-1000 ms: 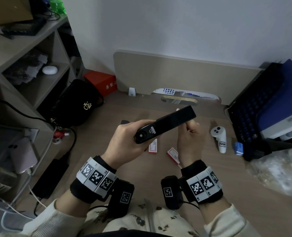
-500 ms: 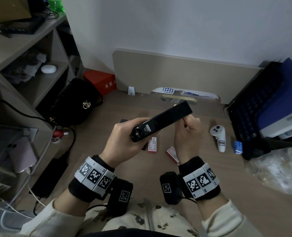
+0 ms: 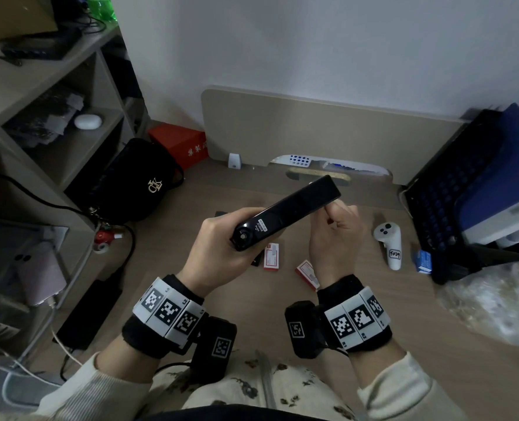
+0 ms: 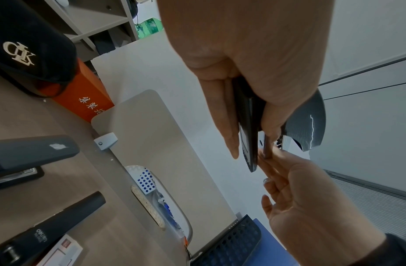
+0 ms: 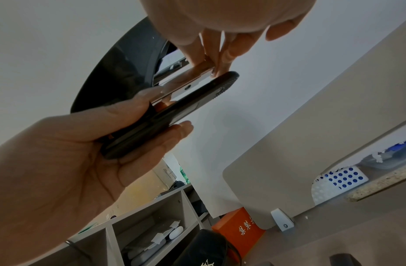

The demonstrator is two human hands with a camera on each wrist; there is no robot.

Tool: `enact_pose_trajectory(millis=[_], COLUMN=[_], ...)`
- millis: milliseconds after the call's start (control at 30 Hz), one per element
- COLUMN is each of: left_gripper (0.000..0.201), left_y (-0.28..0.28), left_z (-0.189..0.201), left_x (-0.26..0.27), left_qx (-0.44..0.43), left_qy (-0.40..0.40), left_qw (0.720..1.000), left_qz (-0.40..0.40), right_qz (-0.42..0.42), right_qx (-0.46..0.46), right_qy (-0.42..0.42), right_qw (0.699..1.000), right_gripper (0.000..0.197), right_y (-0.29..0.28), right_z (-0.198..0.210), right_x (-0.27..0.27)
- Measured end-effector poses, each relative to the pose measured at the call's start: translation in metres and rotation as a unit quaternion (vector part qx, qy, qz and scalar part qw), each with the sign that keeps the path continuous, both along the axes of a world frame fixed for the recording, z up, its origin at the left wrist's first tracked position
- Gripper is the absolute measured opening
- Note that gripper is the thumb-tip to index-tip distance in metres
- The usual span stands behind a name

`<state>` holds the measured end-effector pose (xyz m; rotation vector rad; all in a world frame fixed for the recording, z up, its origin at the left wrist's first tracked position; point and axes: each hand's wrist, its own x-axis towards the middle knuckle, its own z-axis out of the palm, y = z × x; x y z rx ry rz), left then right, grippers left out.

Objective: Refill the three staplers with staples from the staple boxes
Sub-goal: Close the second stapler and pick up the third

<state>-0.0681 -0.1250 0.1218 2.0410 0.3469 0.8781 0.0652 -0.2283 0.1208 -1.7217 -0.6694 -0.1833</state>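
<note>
My left hand (image 3: pixel 221 241) grips a black stapler (image 3: pixel 285 212) by its rear half and holds it tilted above the desk, its top lifted off the base. My right hand (image 3: pixel 337 218) pinches the front tip of the shiny metal magazine (image 5: pixel 188 83) under that top. In the left wrist view, two more dark staplers (image 4: pixel 31 154) (image 4: pixel 49 228) lie on the desk. Two red-and-white staple boxes (image 3: pixel 271 256) (image 3: pixel 307 273) lie below my hands. A small blue box (image 3: pixel 423 261) sits to the right.
A white controller (image 3: pixel 390 244) lies right of my hands. A black crate with blue folders (image 3: pixel 465 189) and a plastic bag (image 3: pixel 495 302) fill the right side. A black bag (image 3: pixel 142 183), a red box (image 3: pixel 182 144) and shelves (image 3: pixel 69 123) stand left.
Both hands have lifted the stapler slightly up and to the left. My right fingers have closed in on the front end under the raised top.
</note>
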Motion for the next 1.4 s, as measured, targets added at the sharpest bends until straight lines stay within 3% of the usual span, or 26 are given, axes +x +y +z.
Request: enact_pose_trajectory(millis=[300, 533, 767, 1400], left_gripper=[0.027, 0.026, 0.027, 0.028], left_y=[-0.0006, -0.0013, -0.0011, -0.0025], left_z=[0.0005, 0.0021, 0.0016, -0.0009], left_x=[-0.0002, 0.0003, -0.0003, 0.0006], left_qx=[-0.004, -0.006, -0.006, -0.026], left_qy=[0.015, 0.013, 0.031, 0.038], left_qw=[1.0, 1.0, 0.999, 0.999], left_qz=[0.006, 0.017, 0.017, 0.0], right_qz=[0.018, 0.062, 0.058, 0.046], right_qx=[0.007, -0.004, 0.004, 0.023], right_qy=[0.047, 0.07, 0.089, 0.1], right_qw=[0.999, 0.996, 0.994, 0.994], right_gripper=[0.054, 0.03, 0.049, 0.055], right_y=[-0.0021, -0.0037, -0.0043, -0.0047], right_z=[0.0006, 0.0011, 0.0003, -0.0066], right_x=[0.0018, 0.0047, 0.0041, 0.0033])
